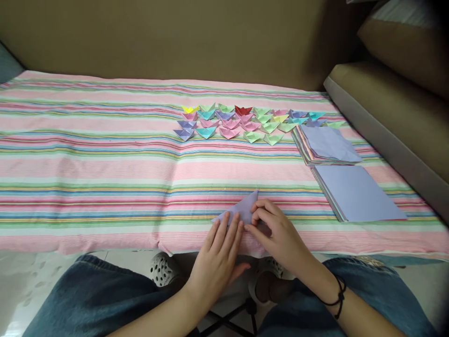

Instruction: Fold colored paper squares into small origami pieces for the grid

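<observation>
Left hand is pressing flat, grip wide, on the lilac paper lying near the striped bed edge. Right hand is pinching its fold at 3 o'clock. Paper stacks are lying at 2 o'clock.

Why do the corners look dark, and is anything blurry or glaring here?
Head view: soft, even light, no glare; dark vignette in the right corners; the striped cloth bows outward from lens distortion; left hand, right hand and the lilac paper look sharp; only faint shadows under the hands.
</observation>
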Available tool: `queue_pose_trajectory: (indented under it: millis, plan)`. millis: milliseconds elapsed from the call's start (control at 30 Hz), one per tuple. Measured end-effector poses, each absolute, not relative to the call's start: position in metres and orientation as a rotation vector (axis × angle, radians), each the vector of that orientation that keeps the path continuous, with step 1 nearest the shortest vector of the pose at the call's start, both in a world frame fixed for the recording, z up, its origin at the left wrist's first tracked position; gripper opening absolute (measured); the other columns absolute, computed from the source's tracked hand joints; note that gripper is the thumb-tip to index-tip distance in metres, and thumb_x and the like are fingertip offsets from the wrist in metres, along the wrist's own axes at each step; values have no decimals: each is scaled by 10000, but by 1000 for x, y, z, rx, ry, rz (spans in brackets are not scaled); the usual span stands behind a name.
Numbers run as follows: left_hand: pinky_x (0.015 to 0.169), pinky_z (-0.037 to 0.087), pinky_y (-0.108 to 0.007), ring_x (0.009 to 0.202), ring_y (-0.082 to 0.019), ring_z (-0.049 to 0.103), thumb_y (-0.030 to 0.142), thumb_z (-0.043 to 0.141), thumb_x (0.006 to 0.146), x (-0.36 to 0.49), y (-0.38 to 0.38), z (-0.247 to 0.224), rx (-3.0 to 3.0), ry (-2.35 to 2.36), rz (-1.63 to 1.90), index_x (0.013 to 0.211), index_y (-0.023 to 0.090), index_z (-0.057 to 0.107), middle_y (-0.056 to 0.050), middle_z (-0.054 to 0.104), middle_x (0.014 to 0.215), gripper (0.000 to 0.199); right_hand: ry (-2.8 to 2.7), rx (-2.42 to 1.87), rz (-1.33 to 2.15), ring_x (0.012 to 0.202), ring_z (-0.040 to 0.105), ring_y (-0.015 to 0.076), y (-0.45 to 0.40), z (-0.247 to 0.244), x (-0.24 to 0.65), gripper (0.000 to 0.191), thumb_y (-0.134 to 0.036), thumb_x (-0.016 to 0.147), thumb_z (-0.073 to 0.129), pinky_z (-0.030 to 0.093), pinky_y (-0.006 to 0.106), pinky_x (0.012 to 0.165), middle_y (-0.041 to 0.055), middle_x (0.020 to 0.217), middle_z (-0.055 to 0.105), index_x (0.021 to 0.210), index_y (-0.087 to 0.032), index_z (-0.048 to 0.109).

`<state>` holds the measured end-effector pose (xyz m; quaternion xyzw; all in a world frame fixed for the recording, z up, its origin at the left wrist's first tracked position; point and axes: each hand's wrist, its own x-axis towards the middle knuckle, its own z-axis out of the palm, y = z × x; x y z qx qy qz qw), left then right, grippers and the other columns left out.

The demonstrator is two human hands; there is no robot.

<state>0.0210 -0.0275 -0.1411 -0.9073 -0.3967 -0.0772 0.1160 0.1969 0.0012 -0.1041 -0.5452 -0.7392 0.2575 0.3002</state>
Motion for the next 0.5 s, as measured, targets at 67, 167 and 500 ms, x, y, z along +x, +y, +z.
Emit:
queue_pose_trajectory:
  millis: [67, 167, 500]
  plan:
    - [1109, 202, -421, 1371, -306, 170, 606, 385, 841, 20, -27, -141, -2661, -1153, -229, 1395, 55, 286, -133, 233, 1488, 788, -1961, -1441, 693, 879, 509, 209, 1, -104, 197, 184, -121, 810, 566, 423, 337, 751, 52, 913, 491, 694, -195, 445]
    - [1109, 205, -421, 1372, -306, 166, 612, 396, 833, 19, -27, -141, -2667, -1138, -233, 1392, 55, 292, -133, 228, 1489, 796, -1963, -1434, 692, 883, 511, 209, 1, -104, 198, 180, -111, 803, 569, 421, 338, 759, 51, 916, 492, 699, -196, 448]
    - [1108, 218, -413, 1373, -292, 173, 592, 378, 849, 20, -25, -140, -2657, -1141, -226, 1397, 67, 290, -120, 224, 1492, 764, -1919, -1403, 783, 806, 520, 184, 4, -103, 203, 105, -122, 816, 525, 431, 309, 708, 43, 879, 526, 752, -202, 501]
